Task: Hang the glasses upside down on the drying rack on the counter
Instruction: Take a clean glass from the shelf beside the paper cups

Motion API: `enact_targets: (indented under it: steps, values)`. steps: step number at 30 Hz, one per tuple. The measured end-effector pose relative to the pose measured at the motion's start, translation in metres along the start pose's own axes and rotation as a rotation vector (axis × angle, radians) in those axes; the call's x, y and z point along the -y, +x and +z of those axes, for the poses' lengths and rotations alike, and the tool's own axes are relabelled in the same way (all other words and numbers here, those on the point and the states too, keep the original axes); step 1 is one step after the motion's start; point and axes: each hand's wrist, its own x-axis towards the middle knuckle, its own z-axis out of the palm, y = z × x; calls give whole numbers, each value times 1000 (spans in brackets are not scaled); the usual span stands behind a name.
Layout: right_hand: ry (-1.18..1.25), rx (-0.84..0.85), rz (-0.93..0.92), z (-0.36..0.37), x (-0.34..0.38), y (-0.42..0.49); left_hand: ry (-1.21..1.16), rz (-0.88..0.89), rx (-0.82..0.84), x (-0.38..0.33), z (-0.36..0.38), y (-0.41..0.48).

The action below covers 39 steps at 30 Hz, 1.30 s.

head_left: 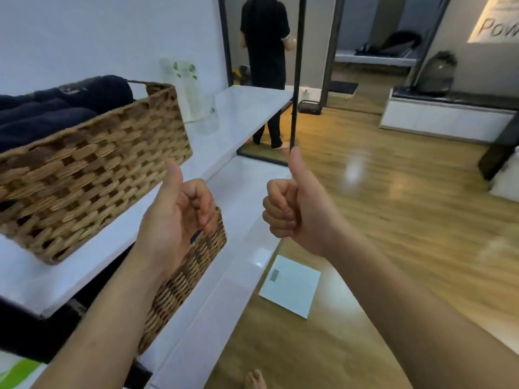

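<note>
Both hands are raised with thumbs up: the left hand [179, 211] and right hand [292, 206] have their fingers curled into empty fists, holding nothing, seemingly a signal rather than a grip. No drying rack shows; the only glass [207, 116] I can make out stands on the white shelf [247, 105], beyond the wicker basket [92, 164] of dark towels [56, 108].

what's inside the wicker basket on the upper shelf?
The wicker basket holds dark navy rolled towels, their tops above the rim. Anything beneath them is hidden by the weave.
</note>
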Motion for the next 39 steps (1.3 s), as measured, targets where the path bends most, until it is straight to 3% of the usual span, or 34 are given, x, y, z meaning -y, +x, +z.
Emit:
enact_targets:
  steps: [4, 14, 21, 29, 39]
  values:
    - [-59, -86, 15, -30, 16, 43, -23, -7, -36, 16, 1, 62]
    - [-178, -122, 87, -69, 26, 154, 16, -89, -93, 51, -37, 176]
    - [-307, -182, 107, -85, 24, 227, 76, -118, -291, 69, -61, 228]
    - [-397, -165, 51, -107, 29, 336, 129, -105, -510, 78, -73, 291]
    - [-637, 25, -61, -139, 23, 451, 245, -163, -729, 97, -81, 383]
